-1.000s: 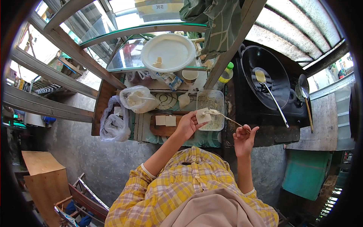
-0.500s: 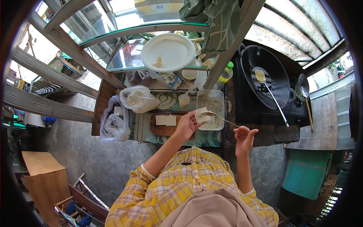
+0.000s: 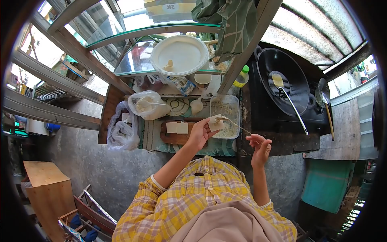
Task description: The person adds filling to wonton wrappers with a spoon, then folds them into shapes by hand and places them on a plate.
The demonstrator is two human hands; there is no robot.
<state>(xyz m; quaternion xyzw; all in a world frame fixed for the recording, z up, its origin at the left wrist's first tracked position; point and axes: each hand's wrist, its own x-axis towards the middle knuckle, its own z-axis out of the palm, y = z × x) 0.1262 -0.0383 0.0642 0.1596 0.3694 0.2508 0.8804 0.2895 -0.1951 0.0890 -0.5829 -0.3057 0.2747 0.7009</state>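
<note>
A pale square wrapper (image 3: 215, 126) lies across the fingers of my left hand (image 3: 198, 135), which is closed on its edge. My right hand (image 3: 260, 147) pinches the handle end of a thin metal spoon (image 3: 238, 124). The spoon's bowl rests at the wrapper's upper part, where a little pale matter shows. Beneath and behind the wrapper is a clear plastic container (image 3: 238, 115) with whitish smears of food inside. To the left, two stacks of square wrappers (image 3: 177, 128) sit on a brown wooden board (image 3: 173, 139).
Plastic bags (image 3: 123, 135) stand at the table's left, one holding white powder (image 3: 146, 105). A white plate (image 3: 179, 52) sits on the glass shelf above. On the right, a black wok (image 3: 282, 82) with a spatula (image 3: 293, 107) rests on the stove, beside a skimmer (image 3: 327, 105).
The spoon's handle has swung slightly, and its bowl has tilted over the wrapper. My right hand has shifted a little, its fingers straighter; my left hand has barely moved.
</note>
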